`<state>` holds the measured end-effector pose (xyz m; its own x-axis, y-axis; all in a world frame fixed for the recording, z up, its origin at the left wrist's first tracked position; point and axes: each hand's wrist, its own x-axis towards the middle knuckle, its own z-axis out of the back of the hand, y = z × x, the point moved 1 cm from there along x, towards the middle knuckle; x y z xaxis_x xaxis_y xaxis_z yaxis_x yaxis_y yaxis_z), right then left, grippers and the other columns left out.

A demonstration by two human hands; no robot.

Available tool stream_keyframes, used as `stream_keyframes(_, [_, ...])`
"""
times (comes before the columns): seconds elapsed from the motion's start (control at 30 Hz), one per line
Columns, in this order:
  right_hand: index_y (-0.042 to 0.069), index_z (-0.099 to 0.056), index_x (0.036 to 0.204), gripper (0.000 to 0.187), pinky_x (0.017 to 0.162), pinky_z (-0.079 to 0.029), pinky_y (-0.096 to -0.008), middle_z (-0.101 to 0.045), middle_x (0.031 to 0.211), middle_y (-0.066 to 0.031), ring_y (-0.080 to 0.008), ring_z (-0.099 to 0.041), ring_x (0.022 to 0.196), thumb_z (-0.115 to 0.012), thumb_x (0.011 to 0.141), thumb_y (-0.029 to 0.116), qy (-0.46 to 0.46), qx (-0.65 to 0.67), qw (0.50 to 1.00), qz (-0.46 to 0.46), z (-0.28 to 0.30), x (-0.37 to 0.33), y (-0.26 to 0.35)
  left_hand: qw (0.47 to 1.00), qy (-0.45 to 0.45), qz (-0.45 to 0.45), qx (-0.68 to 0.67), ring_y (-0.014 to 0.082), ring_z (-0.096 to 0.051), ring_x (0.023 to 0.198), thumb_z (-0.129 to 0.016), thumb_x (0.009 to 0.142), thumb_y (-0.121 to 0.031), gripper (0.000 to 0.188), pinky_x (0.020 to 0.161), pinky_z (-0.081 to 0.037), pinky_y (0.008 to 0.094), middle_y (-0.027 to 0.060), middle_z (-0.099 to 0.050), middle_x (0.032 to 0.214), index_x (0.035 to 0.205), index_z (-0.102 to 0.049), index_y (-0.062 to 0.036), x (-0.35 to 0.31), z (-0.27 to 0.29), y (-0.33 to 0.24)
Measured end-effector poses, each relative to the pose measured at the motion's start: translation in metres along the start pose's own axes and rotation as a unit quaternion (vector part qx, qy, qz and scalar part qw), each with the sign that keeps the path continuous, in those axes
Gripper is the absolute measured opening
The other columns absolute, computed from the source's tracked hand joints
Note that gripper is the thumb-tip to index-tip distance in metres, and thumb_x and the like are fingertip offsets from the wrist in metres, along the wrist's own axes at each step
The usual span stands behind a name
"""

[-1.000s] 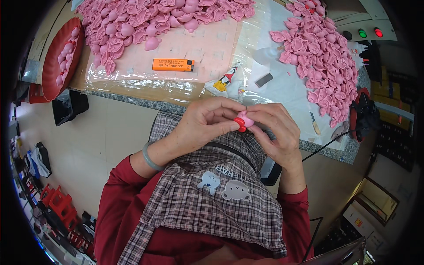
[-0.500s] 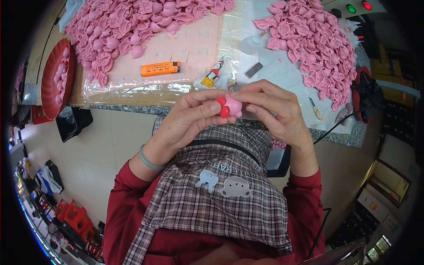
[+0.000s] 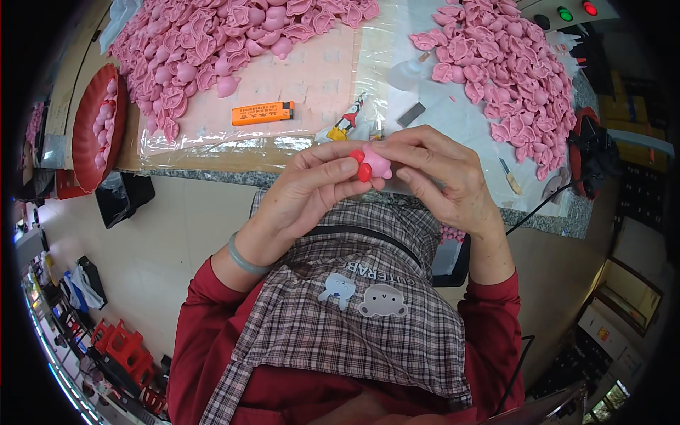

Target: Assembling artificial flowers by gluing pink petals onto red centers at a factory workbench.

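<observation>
Above my lap, just off the table's near edge, a small round pink toy figure (image 3: 378, 164) with red feet is held between both hands. My left hand (image 3: 301, 183) pinches it from the left, the thumb beside the red feet and the other fingers behind and under it. From the right, my right hand (image 3: 453, 173) closes its fingertips on the top of the pink body. The right thumb stands slightly apart from the figure. Whatever the fingers cover on the figure's far side is hidden.
Heaps of pink moulded shells (image 3: 188, 64) and pink pieces (image 3: 506, 85) cover the table. An orange lighter (image 3: 261, 113), a grey block (image 3: 411, 114) and a small knife (image 3: 510, 177) lie nearer. A red dish (image 3: 85, 152) holding pink-and-red figures is at left; a cable (image 3: 535, 211) crosses the right edge.
The toy figure has turned slightly in my fingers, its pink body now tipping down to the right. Both hands keep their hold, and the whole view has shifted a little.
</observation>
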<state>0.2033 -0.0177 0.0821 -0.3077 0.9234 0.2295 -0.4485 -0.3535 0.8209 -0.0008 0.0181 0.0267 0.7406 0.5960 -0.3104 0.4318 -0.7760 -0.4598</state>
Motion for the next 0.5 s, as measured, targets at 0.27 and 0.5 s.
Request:
stream_keyframes(0.27, [0.003,-0.067,0.111,0.040,0.075,-0.053,-0.0323,-0.062,0.106,-0.0132,-0.0241,-0.064,0.090,-0.073,0.072,0.004,-0.038,-0.033,0.998,0.041,-0.010,0.001,0.004,1.000,-0.026,-0.010,0.004,0.0218,-0.065,0.100,-0.058,0.093,-0.009,0.031,0.088,-0.055,0.0292,0.0174,-0.064,0.112,0.121,-0.056,0.0047,0.001,-0.001,0.000])
stream_keyframes(0.5, [0.001,-0.064,0.110,0.050,0.071,-0.053,-0.0326,-0.061,0.105,-0.0128,-0.0262,-0.062,0.087,-0.079,0.063,0.000,-0.128,-0.140,0.978,0.086,-0.028,-0.001,-0.001,0.999,-0.020,-0.036,-0.005,0.0192,-0.062,0.106,-0.057,0.093,-0.010,0.032,0.094,-0.050,0.0319,0.0134,-0.063,0.113,0.122,-0.056,0.0030,0.001,-0.007,0.001])
